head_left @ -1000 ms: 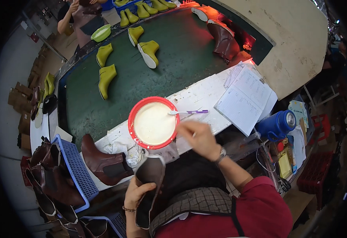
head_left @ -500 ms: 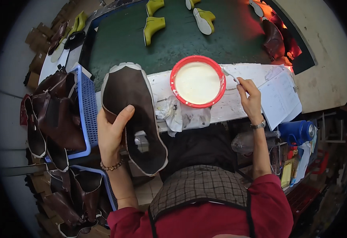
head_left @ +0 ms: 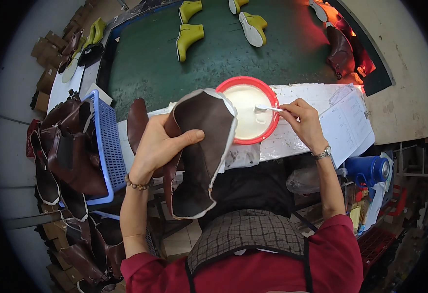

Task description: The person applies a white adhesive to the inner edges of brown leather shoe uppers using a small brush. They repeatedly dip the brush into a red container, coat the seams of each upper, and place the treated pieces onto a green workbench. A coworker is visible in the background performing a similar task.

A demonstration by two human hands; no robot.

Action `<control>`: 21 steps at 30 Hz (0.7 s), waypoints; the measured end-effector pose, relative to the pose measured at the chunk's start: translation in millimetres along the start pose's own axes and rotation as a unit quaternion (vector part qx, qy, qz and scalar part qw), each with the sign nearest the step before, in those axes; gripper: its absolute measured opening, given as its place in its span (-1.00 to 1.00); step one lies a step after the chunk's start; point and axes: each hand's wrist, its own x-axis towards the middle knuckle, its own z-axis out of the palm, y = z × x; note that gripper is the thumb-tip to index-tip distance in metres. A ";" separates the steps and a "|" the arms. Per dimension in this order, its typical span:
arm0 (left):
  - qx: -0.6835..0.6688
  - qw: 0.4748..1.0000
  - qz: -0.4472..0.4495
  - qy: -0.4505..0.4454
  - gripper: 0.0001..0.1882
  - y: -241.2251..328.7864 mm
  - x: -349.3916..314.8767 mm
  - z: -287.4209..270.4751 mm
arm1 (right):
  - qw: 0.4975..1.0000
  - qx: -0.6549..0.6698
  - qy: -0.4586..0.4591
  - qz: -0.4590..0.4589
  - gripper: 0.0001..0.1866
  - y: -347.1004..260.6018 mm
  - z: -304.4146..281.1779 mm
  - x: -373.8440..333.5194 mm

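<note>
Stretching across the far side, a green conveyor belt [head_left: 253, 63] carries yellow-green boots [head_left: 189, 36] and a brown boot [head_left: 342, 51] at its right end. Nearer, the paper-covered table [head_left: 302, 139] bears a red bowl of white glue [head_left: 249, 110]. A blue basket [head_left: 107, 146] with brown boots stands at the left. The left hand [head_left: 161, 144] grips a brown leather boot upper [head_left: 199, 151], held up just left of the bowl. The right hand [head_left: 304, 122] pinches a small brush [head_left: 267, 108] dipped in the glue.

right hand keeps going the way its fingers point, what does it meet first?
The right hand points left along the white brush it pinches. Straight on, it likely meets the white paste in the red bowl first, then the brown boot upper; depth is unclear.
</note>
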 end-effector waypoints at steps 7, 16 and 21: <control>0.004 0.989 -0.081 -0.126 -0.53 9.9 34.0 7.9 | 0.962 0.167 0.069 -0.203 -0.79 -50.5 -12.9 42.1; -0.108 0.991 0.066 0.035 -0.72 14.7 36.0 -8.7 | 0.965 0.164 0.095 -0.183 -0.79 -53.0 7.7 50.1; -0.086 0.983 0.096 0.133 -0.73 15.5 42.3 -13.6 | 0.953 0.248 0.078 -0.157 -0.84 -62.7 27.0 47.2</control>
